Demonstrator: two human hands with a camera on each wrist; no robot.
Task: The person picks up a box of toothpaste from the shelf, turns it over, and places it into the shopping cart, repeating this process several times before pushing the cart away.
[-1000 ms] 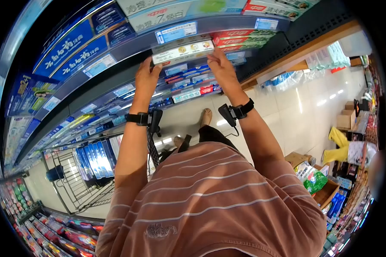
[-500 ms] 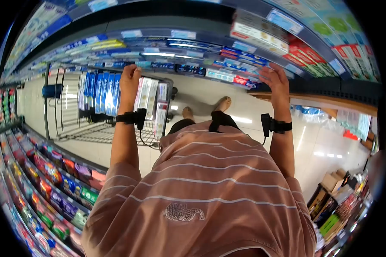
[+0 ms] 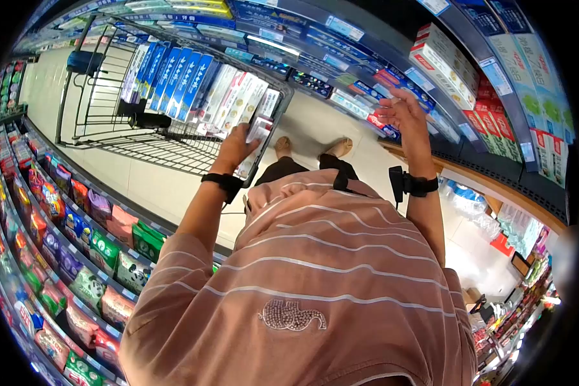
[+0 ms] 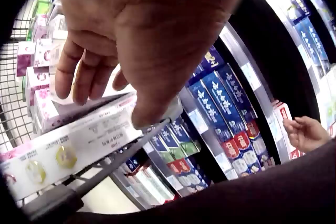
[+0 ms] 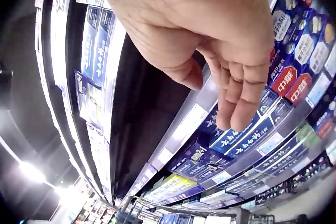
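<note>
My left hand [image 3: 237,149] reaches over the cart's near edge onto the packed boxes. In the left wrist view its thumb lies by the end of a white toothpaste box [image 4: 97,134] with yellow hexagons. The other fingers [image 4: 89,79] hang loosely over the white boxes behind it. My right hand [image 3: 406,125] is raised before the shelf, holding nothing, its fingers loosely bent. Near it, a white and red toothpaste box [image 3: 442,64] rests on the shelf beside red and green boxes [image 3: 492,122].
The wire shopping cart [image 3: 174,154] stands at left, carrying blue boxes [image 3: 180,80] and white boxes [image 3: 238,96]. Toothpaste shelves with price tags [image 3: 344,27] run along the front. Bagged goods [image 3: 103,248] fill shelves at lower left. A wooden ledge [image 3: 476,180] edges the right side.
Both hands have left the white box, which stays on the shelf. My left hand has come down leftward to the cart. My right hand has drawn back, and the view has swung left.
</note>
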